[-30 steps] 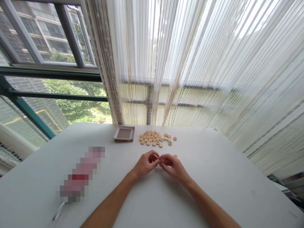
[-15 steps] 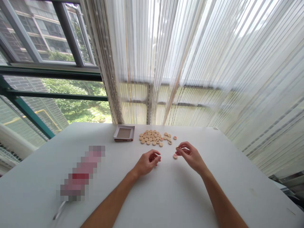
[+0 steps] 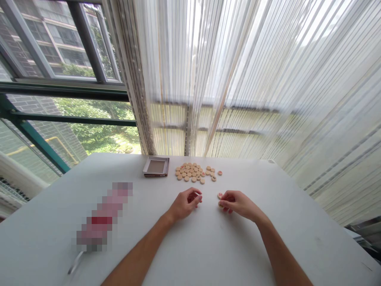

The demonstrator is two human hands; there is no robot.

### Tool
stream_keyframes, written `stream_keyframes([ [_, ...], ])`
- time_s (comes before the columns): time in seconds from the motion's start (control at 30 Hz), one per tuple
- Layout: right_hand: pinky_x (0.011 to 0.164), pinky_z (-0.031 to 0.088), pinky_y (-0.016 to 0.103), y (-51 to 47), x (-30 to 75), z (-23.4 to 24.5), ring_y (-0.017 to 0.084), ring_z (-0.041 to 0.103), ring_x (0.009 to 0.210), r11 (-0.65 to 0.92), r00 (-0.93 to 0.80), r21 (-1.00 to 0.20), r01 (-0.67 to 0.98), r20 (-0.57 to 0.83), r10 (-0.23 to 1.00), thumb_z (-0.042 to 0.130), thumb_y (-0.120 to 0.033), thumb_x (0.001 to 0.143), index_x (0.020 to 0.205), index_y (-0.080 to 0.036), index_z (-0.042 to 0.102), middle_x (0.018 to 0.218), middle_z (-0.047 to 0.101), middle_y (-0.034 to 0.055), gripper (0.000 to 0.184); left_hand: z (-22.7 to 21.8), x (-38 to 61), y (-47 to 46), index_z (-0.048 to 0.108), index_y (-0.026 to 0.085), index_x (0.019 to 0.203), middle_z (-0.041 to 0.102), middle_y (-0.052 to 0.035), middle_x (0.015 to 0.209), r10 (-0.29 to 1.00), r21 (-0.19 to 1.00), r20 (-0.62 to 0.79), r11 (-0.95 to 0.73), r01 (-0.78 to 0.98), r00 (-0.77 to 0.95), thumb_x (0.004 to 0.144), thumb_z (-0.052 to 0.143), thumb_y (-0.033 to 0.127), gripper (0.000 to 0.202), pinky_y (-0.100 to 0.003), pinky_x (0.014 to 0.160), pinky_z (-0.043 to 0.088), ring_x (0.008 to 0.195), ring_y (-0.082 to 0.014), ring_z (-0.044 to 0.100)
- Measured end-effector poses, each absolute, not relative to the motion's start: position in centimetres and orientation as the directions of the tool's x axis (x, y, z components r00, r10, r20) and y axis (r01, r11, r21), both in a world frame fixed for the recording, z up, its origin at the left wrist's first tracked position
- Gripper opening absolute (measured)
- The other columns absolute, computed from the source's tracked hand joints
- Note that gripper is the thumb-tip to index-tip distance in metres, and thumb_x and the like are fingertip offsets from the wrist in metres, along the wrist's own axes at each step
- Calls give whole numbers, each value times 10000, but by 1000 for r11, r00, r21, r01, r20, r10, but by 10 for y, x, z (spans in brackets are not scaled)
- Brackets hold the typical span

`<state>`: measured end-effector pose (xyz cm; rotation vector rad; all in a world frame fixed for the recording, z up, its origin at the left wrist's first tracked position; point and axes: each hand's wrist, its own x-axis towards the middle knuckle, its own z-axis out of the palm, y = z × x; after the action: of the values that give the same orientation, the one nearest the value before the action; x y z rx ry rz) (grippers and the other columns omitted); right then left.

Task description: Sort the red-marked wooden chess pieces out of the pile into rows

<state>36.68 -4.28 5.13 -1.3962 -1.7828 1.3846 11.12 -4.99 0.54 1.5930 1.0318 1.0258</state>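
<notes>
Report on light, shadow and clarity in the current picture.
Head view: bright daylight washes out parts of the curtain; head view: soft shadow on the white table below the right hand; head view: pixelated patch at left hides detail; head view: marks on the clustered discs too small to read clearly.

From here I can't read the mark on the pale disc point(image 3: 220, 204), partly covered by the fingers of the right hand point(image 3: 239, 203), which also hide an edge of the red-marked disc point(image 3: 220, 195). The left hand point(image 3: 183, 205) curls over its palm, so I can't see inside. Coarse blocks obscure my view of the pinkish object point(image 3: 102, 214); the bottom edge crops both forearms point(image 3: 139, 248).
</notes>
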Motion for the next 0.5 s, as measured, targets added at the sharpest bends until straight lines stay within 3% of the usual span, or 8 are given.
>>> stream_keyframes([
  [0.2, 533, 510, 268, -45, 357, 41, 182, 664, 627, 17, -380, -910, 415, -157, 911, 704, -404, 761, 787, -205, 617, 691, 713, 20, 219, 8, 111, -52, 615, 169, 1008, 706, -54, 823, 940, 960, 159, -218, 174, 303, 870, 575, 464, 328, -261, 640, 510, 655, -145, 635],
  [0.5, 457, 437, 237, -45, 351, 32, 158, 621, 510, 56, -223, -825, 563, -86, 971, 668, -411, 773, 664, -214, 511, 593, 629, -21, 275, 8, 112, -52, 622, 169, 1006, 704, -51, 825, 940, 958, 152, -216, 188, 305, 877, 567, 456, 319, -260, 638, 506, 657, -145, 635],
])
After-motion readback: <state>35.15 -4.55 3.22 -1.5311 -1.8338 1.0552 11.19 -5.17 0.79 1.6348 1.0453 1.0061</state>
